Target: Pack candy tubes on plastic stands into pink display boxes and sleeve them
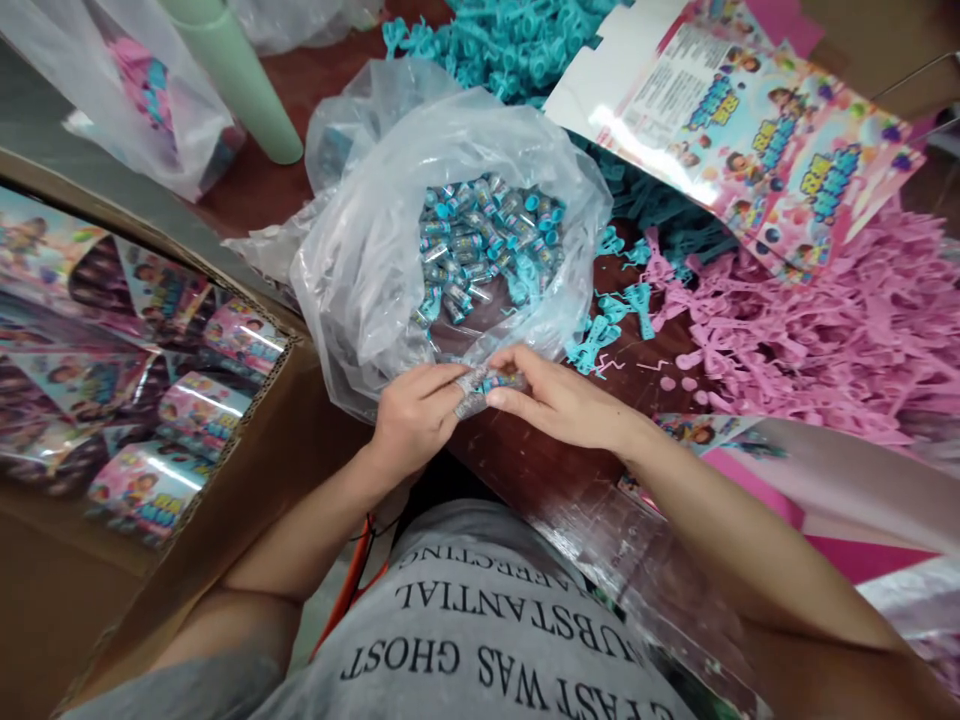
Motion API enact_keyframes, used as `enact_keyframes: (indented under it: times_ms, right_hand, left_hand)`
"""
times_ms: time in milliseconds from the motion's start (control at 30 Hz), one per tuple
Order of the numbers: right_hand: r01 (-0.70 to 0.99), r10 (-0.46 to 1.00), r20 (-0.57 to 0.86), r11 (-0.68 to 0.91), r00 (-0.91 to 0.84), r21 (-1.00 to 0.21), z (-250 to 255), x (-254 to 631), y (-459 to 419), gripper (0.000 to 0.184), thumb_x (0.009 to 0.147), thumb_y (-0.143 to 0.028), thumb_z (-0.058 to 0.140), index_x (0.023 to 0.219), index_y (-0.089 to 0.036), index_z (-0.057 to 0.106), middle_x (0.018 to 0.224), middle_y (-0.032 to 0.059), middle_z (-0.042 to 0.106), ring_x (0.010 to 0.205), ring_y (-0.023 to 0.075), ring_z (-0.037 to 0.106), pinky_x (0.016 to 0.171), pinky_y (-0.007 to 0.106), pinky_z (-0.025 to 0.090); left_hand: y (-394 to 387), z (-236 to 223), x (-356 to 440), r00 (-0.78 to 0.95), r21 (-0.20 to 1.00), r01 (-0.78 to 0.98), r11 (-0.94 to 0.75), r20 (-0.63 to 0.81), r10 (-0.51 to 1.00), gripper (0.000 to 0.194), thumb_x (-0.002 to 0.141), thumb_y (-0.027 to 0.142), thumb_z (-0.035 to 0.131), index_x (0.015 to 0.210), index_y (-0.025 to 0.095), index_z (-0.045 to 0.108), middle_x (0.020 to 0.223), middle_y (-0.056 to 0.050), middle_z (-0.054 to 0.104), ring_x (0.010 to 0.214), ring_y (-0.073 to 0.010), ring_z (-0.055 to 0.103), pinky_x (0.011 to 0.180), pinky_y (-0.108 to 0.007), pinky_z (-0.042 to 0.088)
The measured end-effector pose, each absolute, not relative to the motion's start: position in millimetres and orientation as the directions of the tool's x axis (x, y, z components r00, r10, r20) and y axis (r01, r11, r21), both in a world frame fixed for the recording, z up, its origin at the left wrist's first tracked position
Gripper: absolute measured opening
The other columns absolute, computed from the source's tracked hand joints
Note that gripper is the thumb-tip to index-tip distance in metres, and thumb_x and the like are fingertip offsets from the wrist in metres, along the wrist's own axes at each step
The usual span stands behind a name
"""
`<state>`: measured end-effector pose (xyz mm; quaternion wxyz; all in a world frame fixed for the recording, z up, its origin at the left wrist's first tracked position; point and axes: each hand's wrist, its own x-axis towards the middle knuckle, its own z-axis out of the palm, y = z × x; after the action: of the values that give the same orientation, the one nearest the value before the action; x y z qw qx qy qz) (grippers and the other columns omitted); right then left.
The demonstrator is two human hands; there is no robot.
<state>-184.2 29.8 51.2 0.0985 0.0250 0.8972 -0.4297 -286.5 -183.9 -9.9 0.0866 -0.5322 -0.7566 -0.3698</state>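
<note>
Both hands meet at the near edge of a clear plastic bag (pixel 352 270). My left hand (pixel 420 415) is closed, its fingers pinching a silvery, speckled piece (pixel 472 390) whose kind I cannot make out. Against that piece, my right hand (pixel 555 395) grips a small clear bottle with a blue printed label (pixel 501 382) between thumb and fingers. Just beyond the hands, many similar small bottles (pixel 480 235) with turquoise caps lie heaped inside the bag's open mouth. A few turquoise plastic pieces (pixel 525 280) lie among them.
A cardboard box (pixel 277 400) at left holds printed packages (pixel 202 410). Turquoise plastic parts (pixel 502 40) are piled behind the bag, pink ones (pixel 832 320) to the right. Printed cartons (pixel 750 130) lie across the piles. A pale green cylinder (pixel 240 90) stands at back left.
</note>
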Motion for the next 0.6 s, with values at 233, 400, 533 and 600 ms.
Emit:
enact_keyframes:
  times_ms: [233,400,533,600]
  right_hand:
    - [0.226,0.033,-0.287,0.705,-0.957,-0.672,50,-202,24,0.057,0.108,-0.063,0.039,0.074,-0.022,0.062,0.068,0.0018,0.064,0.066,0.0173,0.061,0.064,0.031,0.042]
    - [0.333,0.300,-0.143,0.856,-0.943,-0.397,33,-265,31,0.042,0.109,-0.052,0.047,0.121,-0.021,0.071,0.121,0.0138,0.073,0.114,0.0302,0.067,0.086,0.038,0.051]
    - [0.364,0.339,-0.135,0.890,-0.931,-0.275,11,-297,40,0.033,0.102,-0.025,0.056,0.131,-0.016,0.067,0.145,0.0186,0.061,0.136,0.0365,0.053,0.097,0.044,0.051]
    - [0.338,0.334,-0.073,0.874,-0.940,-0.350,10,-284,40,0.031,0.103,-0.025,0.050,0.129,-0.016,0.065,0.138,0.0175,0.065,0.130,0.0356,0.055,0.096,0.045,0.051]
  left_hand:
    - [-201,-11,-291,-0.519,0.555,0.800,0.227,0.451,0.726,0.021,0.097,0.015,0.060,0.105,0.022,0.078,0.113,-0.010,0.080,0.100,-0.0248,0.075,0.089,-0.038,0.060]
    - [-198,-7,-285,-0.766,0.880,0.412,0.235,0.196,0.612,0.016,0.100,0.029,0.063,0.094,0.021,0.075,0.090,-0.003,0.073,0.082,-0.0173,0.068,0.076,-0.028,0.056]
    - [-186,-5,-281,-0.800,0.999,-0.013,0.035,-0.032,0.599,0.025,0.094,0.045,0.075,0.098,0.021,0.076,0.073,0.001,0.066,0.065,-0.0127,0.059,0.070,-0.025,0.054]
    - [-183,-4,-280,-0.786,0.995,-0.104,-0.010,-0.076,0.614,0.030,0.084,0.044,0.087,0.103,0.022,0.078,0.084,-0.001,0.072,0.078,-0.0152,0.066,0.082,-0.027,0.057]
